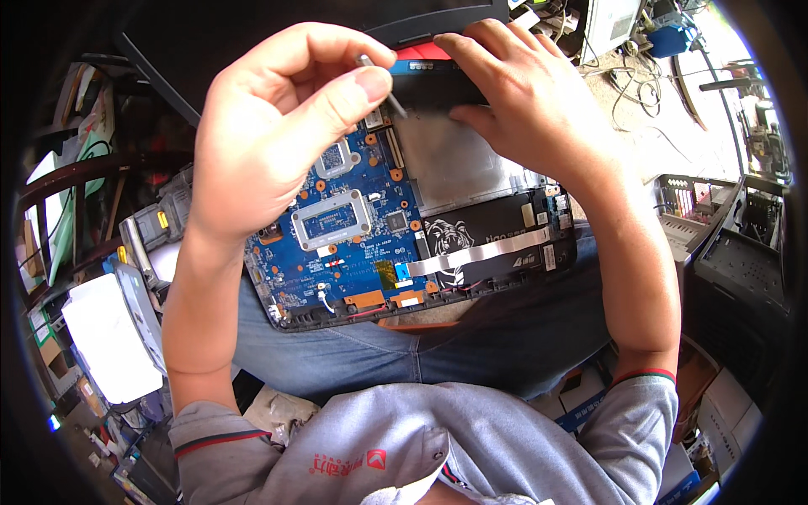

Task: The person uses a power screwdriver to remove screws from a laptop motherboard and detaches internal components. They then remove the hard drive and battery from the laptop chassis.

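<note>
An opened laptop base point(471, 290) lies across my lap, showing a blue circuit board point(353, 227), a grey metal plate point(454, 164) and a white flat ribbon cable point(480, 252). My left hand point(278, 126) hovers over the board's upper left and pinches a thin metal tool point(387, 93) between thumb and forefinger, its tip pointing down at the far edge of the board. My right hand point(526, 101) rests on the far edge of the laptop, its fingers curled over a black part point(438, 88) beside a red strip point(421, 52).
Clutter surrounds me: a white flat device point(105, 337) and grey parts at left, black computer cases point(732, 261) at right, cables and boxes point(640, 34) at the far right. My jeans point(379, 353) and grey shirt point(404, 438) fill the lower middle.
</note>
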`<control>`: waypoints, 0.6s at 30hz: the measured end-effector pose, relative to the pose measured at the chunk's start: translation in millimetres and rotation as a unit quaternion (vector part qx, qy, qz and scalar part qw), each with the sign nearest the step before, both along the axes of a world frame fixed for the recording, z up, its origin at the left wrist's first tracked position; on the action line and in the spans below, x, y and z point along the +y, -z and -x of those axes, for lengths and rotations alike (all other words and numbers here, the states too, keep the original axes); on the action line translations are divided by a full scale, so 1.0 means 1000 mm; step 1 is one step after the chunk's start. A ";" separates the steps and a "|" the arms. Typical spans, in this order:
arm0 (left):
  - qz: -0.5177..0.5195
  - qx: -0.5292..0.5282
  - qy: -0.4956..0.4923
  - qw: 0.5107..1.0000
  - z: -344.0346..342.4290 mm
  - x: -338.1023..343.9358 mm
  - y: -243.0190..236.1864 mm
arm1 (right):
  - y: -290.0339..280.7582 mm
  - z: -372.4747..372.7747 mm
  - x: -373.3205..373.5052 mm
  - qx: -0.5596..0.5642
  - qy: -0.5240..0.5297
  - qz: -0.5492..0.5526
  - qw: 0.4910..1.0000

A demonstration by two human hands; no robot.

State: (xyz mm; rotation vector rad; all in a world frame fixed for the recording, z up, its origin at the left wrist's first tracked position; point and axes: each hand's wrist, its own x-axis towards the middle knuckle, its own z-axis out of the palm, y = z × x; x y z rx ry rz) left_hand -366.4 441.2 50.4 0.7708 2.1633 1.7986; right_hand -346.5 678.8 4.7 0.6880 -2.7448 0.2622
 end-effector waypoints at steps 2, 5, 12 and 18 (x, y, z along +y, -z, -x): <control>0.002 -0.018 0.003 1.000 -0.001 0.006 0.004 | 0.004 -0.002 0.004 0.041 -0.012 0.018 0.999; 0.023 -0.089 0.021 0.996 -0.005 0.012 0.015 | 0.000 -0.005 0.010 0.012 -0.025 0.022 0.999; 0.102 -0.256 0.035 0.961 -0.026 0.043 0.039 | -0.002 -0.011 0.023 -0.013 -0.042 0.046 0.998; 0.126 -0.223 0.047 0.966 -0.026 0.059 0.045 | -0.008 -0.013 0.043 -0.022 -0.018 0.054 0.998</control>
